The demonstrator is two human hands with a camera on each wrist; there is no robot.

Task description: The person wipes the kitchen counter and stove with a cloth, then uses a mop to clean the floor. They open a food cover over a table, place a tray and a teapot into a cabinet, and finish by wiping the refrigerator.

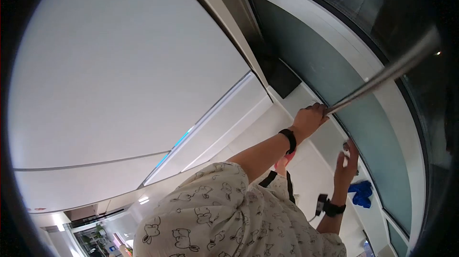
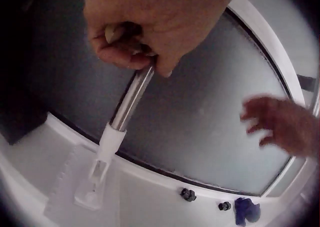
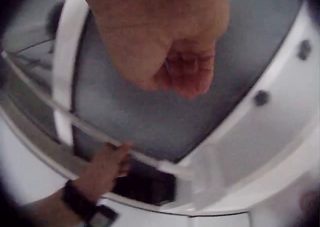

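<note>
My left hand point(image 1: 308, 120) grips the metal pole point(image 1: 382, 80) of a flat mop, its fingers curled round the lower part. In the left wrist view the pole point(image 2: 132, 99) runs down into a white joint and the white mop head point(image 2: 90, 194), which lies over the white ledge below the frosted window pane. The right hand point(image 1: 348, 163) hangs in front of the pane with nothing in it, its fingers loosely bent and apart from the pole. In the right wrist view that hand point(image 3: 170, 51) shows relaxed, curled fingers, with the mop head point(image 3: 207, 177) farther off.
A crumpled blue item point(image 1: 361, 194) lies on the ledge, and small dark lumps point(image 2: 188, 194) sit along it. The frosted pane point(image 1: 325, 56) has a white frame. A black panel point(image 1: 282, 77) stands at one corner, beside a large white cabinet surface point(image 1: 119, 75).
</note>
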